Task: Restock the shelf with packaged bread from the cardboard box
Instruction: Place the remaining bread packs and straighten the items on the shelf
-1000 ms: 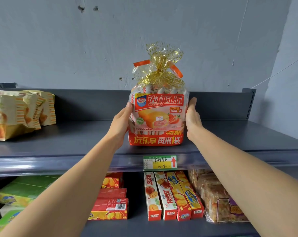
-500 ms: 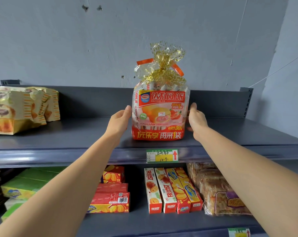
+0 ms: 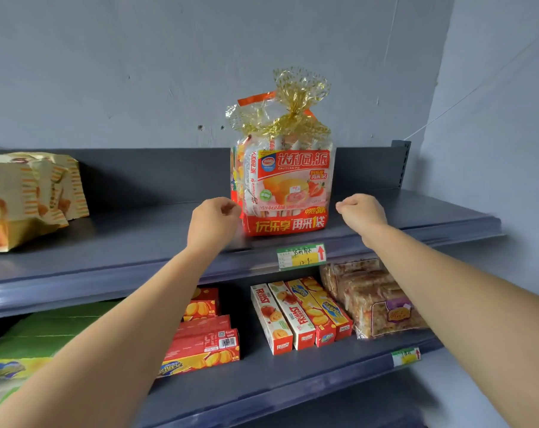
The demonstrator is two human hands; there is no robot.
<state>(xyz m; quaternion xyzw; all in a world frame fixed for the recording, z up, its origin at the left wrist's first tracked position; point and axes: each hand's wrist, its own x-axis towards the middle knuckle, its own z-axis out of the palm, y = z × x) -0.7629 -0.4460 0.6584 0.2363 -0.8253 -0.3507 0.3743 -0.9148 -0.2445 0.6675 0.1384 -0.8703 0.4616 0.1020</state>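
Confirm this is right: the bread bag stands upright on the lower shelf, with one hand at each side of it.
Wrong shelf. The head view shows the bag standing upright on the upper shelf, just above the price tag, not the lower one. The left hand and right hand are at its sides.

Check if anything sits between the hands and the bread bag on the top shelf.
Nothing visible does. The bread bag stands on the top shelf, with the left hand by its lower left corner and the right hand just off its right side.
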